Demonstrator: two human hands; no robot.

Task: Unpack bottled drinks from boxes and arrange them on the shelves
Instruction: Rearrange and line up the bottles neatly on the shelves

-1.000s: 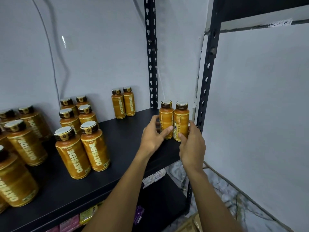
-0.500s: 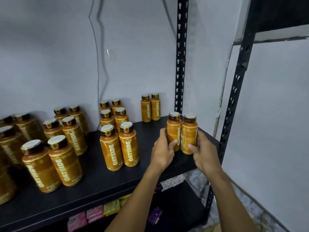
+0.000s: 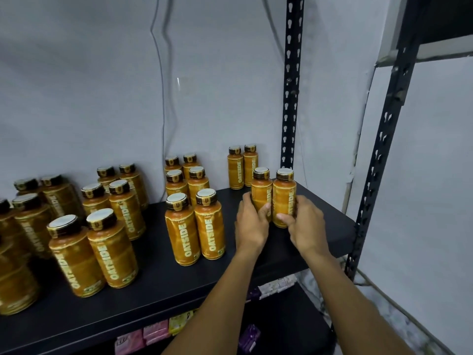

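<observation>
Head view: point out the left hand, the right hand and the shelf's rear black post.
left hand (image 3: pixel 252 224): head view, back of the hand.
right hand (image 3: pixel 307 226): head view, back of the hand.
rear black post (image 3: pixel 292 80): head view, its perforated face.

The left bottle (image 3: pixel 261 193) and the right bottle (image 3: pixel 283 196) stand side by side, touching, near the right end of the shelf (image 3: pixel 327 226). The left hand (image 3: pixel 252 224) holds the left bottle, and the right hand (image 3: pixel 307 226) holds the right bottle. Behind them, by the wall (image 3: pixel 102 85), stands a back pair (image 3: pixel 236 170). To the left, more bottles (image 3: pixel 183 234) stand in pairs, row behind row. A back post (image 3: pixel 290 98) rises just behind the two bottles. A front post (image 3: pixel 384 139) stands at the right corner. Packets (image 3: pixel 156 331) lie on the lower shelf (image 3: pixel 294 316).
</observation>
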